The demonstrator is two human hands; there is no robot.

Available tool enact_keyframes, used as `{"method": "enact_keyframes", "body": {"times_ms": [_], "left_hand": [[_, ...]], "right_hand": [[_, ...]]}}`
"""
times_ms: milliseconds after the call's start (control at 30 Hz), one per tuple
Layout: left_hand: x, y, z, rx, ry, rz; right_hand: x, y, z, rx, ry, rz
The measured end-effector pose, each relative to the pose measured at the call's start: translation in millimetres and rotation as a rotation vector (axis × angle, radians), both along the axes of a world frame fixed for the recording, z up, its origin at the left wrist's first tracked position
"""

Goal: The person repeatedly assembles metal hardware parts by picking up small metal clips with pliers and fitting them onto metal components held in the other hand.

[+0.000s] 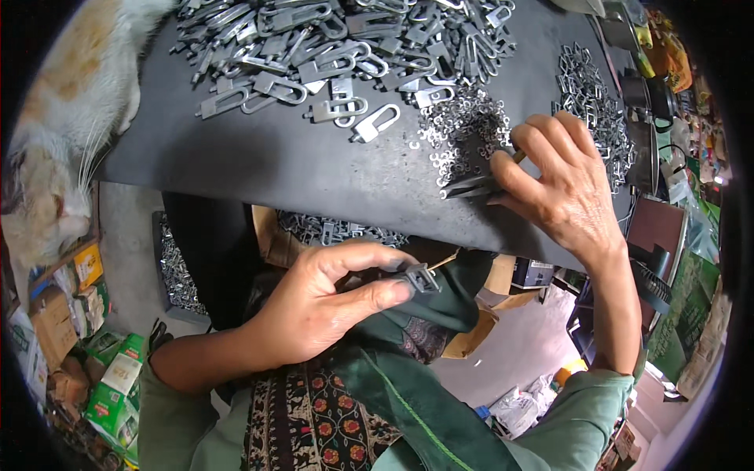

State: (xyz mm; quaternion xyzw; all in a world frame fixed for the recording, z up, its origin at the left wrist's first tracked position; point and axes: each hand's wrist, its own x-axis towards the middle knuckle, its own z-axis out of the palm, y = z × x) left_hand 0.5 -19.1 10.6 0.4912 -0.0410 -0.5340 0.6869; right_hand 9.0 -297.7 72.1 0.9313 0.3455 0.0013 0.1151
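Note:
Between the thumb and fingers of my left hand (322, 298) is a small metal buckle-like part (422, 278), held over my lap in front of the table edge. A thin yellowish strip sticks out beside it. My right hand (561, 184) is closed around a dark, pointed tool that looks like tweezers (470, 188); its tip is low over the table. Just beyond the tool lies a pile of tiny C-shaped metal clips (463, 125). Loop-shaped metal hooks with square bases (345, 67) are heaped at the far side. My fingers partly hide both held things.
The dark table (314, 169) spans the view. Small metal frames (593, 102) are piled at its right. A white and orange cat (75, 86) lies at the left edge. Below are a bin of metal parts (181, 267) and an open carton (275, 239) of parts.

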Motion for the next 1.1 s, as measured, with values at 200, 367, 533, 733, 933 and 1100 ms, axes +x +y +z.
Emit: {"method": "enact_keyframes", "body": {"times_ms": [200,367,533,733,933,1100], "left_hand": [[-1,-2,4,0.037,0.06,0.041],[-2,-5,3,-0.049,0.181,0.112],[-1,-6,2,-0.091,0.25,0.092],[-5,-10,2,-0.067,0.211,0.098],[-8,-13,2,-0.029,0.093,0.099],[-10,-6,-5,0.015,0.076,-0.031]], "right_hand": [[1,-1,5,0.03,0.043,0.006],[-8,8,16,0.256,0.086,0.06],[-17,11,21,0.243,0.158,0.052],[-21,14,23,0.261,0.199,0.035],[-40,20,24,0.279,0.217,-0.092],[-66,25,25,0.331,0.298,-0.262]]}}
